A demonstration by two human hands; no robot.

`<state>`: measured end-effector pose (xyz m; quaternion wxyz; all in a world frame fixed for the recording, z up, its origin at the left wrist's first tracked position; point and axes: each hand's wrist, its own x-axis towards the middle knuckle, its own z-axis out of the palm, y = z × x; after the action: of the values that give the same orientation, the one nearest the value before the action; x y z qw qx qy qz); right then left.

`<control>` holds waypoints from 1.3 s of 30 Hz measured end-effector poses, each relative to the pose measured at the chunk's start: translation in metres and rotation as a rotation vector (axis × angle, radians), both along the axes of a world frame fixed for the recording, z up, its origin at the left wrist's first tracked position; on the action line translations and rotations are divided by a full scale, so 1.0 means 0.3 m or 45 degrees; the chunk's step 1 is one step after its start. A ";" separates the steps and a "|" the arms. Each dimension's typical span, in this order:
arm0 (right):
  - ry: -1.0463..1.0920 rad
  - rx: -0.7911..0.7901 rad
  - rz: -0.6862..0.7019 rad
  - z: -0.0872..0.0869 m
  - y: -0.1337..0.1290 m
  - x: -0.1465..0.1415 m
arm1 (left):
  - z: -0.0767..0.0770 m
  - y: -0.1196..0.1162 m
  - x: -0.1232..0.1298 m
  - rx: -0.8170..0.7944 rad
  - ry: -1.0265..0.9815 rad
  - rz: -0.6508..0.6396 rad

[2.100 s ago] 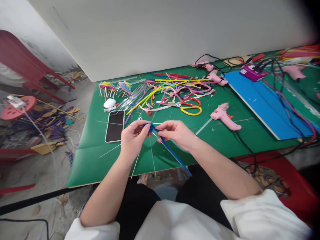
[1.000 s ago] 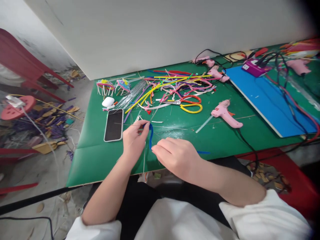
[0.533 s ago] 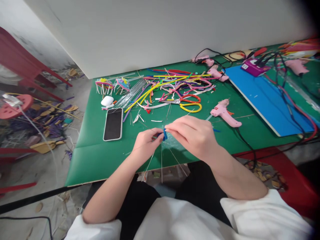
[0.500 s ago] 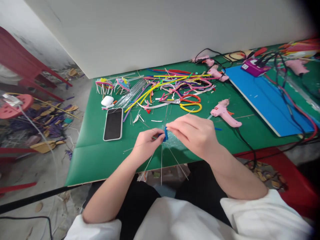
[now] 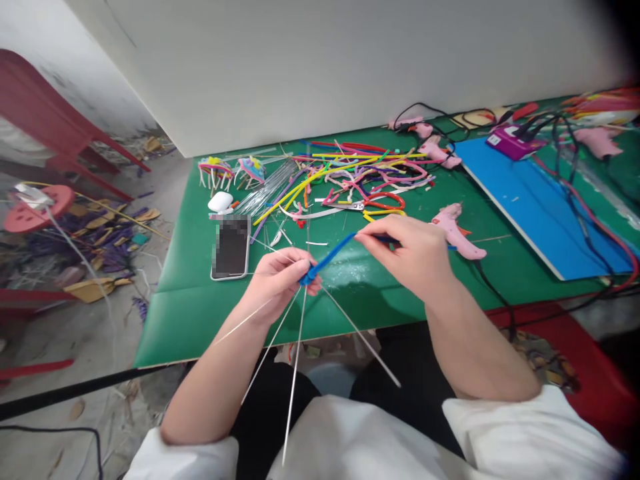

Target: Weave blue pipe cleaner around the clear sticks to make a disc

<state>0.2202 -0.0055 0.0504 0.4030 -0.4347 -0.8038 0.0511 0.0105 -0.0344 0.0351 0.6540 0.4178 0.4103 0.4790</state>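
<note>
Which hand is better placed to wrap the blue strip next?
Probably the right hand: it pinches the blue strip away from the thin rods, while the left hand grips where they meet.

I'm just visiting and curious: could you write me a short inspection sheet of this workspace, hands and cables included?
Surface: green tabletop, creased at left.
Things in hand: blue pipe cleaner, one end bunched; thin pale rods fan out from the bunch.
Clutter: tangled coloured pipe cleaners, scissors, phone, white case, pink glue gun.
Hands: left hand pinches the bunch; right hand pinches the blue pipe cleaner farther along.
Cables: black cable from the pink glue gun; others around the purple plug box.
Surroundings: white panel behind; red chair at left; scraps on the floor.
</note>
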 end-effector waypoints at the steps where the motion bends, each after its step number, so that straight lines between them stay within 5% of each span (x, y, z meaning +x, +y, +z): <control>1: -0.005 -0.076 0.050 -0.014 0.008 -0.011 | 0.007 -0.002 -0.003 0.015 -0.008 0.070; 8: -0.091 -0.452 0.330 -0.094 0.033 -0.077 | 0.008 0.014 -0.027 0.199 0.054 0.431; 18: 0.454 -0.197 0.330 -0.094 -0.033 -0.153 | -0.050 0.014 0.029 0.336 0.246 0.530; 22: 0.509 -0.111 0.248 -0.117 -0.028 -0.162 | -0.061 0.008 0.044 0.372 0.215 0.514; 32: 0.629 -0.120 0.436 -0.105 -0.036 -0.168 | -0.049 -0.016 0.057 0.579 0.106 0.478; 39: 0.593 -0.117 0.274 -0.097 -0.070 -0.184 | -0.055 -0.043 0.083 0.729 0.281 0.637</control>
<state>0.1649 -0.0267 0.0212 0.5492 -0.3410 -0.7278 0.2289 0.0353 -0.0473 0.0187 0.3260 0.5194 0.4173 0.6707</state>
